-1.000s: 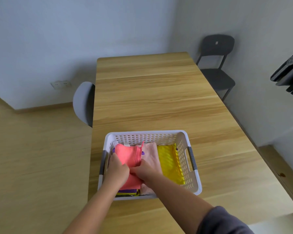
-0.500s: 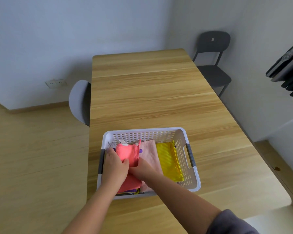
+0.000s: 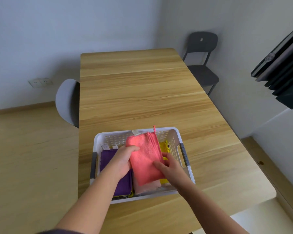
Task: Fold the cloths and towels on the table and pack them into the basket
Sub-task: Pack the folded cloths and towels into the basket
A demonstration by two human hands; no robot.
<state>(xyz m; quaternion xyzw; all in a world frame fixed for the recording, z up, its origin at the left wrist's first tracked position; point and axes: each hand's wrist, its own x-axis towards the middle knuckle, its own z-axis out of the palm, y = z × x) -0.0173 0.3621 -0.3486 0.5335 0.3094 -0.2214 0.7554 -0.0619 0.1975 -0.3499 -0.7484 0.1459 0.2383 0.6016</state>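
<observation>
A white plastic basket with grey handles stands near the front edge of the wooden table. Over its middle I hold a folded coral towel: my left hand grips its left edge and my right hand holds its right edge, thumb on top. Inside the basket a folded purple cloth lies at the left, a pale pink towel under the coral one, and a yellow cloth at the right.
A grey chair is tucked at the table's left side and a dark chair stands at the far right. A dark folded object juts in from the right. The wall lies behind the table.
The coral towel has come up from the basket's left side and moved right, over the pink towel. The purple cloth beneath it is now uncovered. Both hands moved with it.
</observation>
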